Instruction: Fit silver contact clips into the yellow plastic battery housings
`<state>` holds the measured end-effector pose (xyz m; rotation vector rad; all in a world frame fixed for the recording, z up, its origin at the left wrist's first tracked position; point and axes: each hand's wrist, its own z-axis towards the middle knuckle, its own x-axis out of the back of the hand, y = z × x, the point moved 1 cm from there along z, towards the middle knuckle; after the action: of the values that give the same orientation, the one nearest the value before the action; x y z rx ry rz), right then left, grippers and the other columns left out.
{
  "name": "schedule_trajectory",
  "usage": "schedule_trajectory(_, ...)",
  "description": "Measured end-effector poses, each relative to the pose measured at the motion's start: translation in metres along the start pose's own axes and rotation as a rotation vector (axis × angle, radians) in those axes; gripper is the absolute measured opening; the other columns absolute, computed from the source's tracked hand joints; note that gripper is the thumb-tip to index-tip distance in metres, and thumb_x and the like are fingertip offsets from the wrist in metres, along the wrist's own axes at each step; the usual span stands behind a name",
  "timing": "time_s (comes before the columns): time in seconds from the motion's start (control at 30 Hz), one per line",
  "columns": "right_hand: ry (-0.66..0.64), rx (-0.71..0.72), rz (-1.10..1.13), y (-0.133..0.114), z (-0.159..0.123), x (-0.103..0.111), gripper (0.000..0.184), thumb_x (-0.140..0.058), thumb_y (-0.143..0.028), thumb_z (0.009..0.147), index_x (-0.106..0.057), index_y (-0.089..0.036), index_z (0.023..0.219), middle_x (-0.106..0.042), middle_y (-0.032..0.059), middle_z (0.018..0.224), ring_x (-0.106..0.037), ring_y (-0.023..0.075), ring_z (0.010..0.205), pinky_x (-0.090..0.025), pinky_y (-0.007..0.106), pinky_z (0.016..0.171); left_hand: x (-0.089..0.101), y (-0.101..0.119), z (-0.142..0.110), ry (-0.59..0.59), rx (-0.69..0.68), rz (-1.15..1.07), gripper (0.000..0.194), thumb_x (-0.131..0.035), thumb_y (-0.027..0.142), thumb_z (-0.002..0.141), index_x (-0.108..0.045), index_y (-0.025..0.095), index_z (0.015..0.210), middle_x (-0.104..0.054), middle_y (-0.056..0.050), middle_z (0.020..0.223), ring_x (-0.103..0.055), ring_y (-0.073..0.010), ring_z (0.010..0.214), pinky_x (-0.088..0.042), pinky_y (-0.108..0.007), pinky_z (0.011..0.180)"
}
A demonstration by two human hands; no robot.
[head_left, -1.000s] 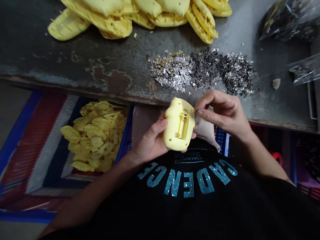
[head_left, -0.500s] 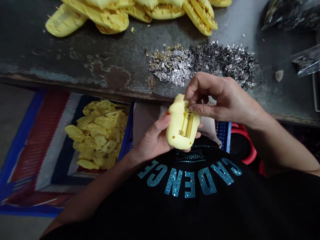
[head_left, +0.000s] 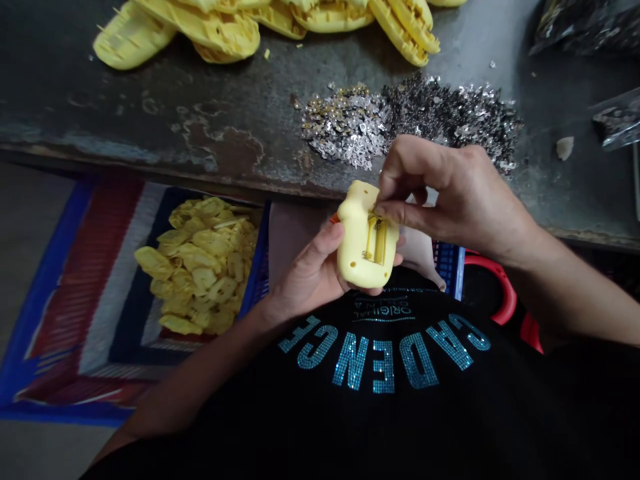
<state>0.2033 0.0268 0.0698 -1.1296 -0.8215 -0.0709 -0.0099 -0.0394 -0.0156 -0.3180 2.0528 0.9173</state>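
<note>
Work table (head_left: 150,127), grey, paint worn to brown patches, running nine through twelve to three o'clock; upon it, clear bagging (head_left: 575,23) with dark contents at two, small clear bag (head_left: 620,120) and pale lump (head_left: 565,148) between two and three. Blue basket (head_left: 43,280), striped lining (head_left: 83,267) in red, white and navy, at nine; second blue basket (head_left: 459,273), partly hidden, and red ring-shaped article (head_left: 505,287) between three and four. Grey floor (head_left: 20,447) at eight

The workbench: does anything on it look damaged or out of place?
Yes. The workbench has a ragged brownish patch near its front edge, left of the loose metal parts, as if its coating has worn away. A tiny yellow scrap also lies near the yellow shells, seemingly stray.
</note>
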Motion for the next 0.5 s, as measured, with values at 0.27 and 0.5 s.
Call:
schedule_trajectory(0.27, 0.149, 0.073, -0.057, 0.017, -0.024, -0.011, 0.011, -0.072, -0.039, 0.106, -0.078, -0.031, 0.112, -0.084, 0.0007, 0.115, -0.079, 0.0243, 0.109, -0.065, 0.042, 0.098, -0.001, 0.001, 0.002, -0.062, -0.009, 0.045, 0.067, -0.086, 0.066, 0.091, -0.067, 0.029, 0.143, -0.082, -0.009, 0.123, -0.086, -0.0357, 0.102, -0.066, -0.027, 0.050)
schedule_trajectory(0.5, 0.006, 0.085, 0.074, 0.031, -0.019, -0.015, 0.051, -0.078, -0.046, 0.100, -0.067, -0.022, 0.143, -0.076, 0.0067, 0.138, -0.076, 0.0253, 0.118, -0.067, 0.046, 0.104, -0.009, -0.003, -0.006, 0.081, -0.211, 0.286, 0.084, -0.092, 0.045, 0.091, -0.053, 0.036, 0.165, -0.084, -0.006, 0.124, -0.085, -0.0276, 0.094, -0.067, -0.029, 0.062)
